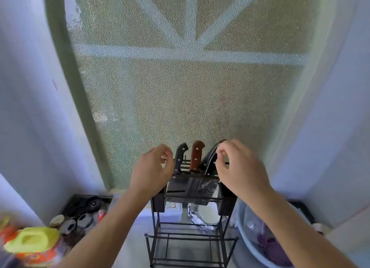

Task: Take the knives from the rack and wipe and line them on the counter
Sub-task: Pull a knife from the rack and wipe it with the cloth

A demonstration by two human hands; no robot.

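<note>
Both hands hover at the knife rack, holding nothing. The left hand, fingers loosely curled, is beside the black-handled knife; the right hand, curled too, nears the tilted dark knives. A brown-handled knife stands between.

Soft daylight came through the frosted window straight ahead, so the scene was bright and evenly lit, with no hard shadows and no strong glare. The wide-angle lens bowed the window frame and the walls into curves toward the edges. The yellow-capped container in the lower left corner was smeared and out of focus.
</note>
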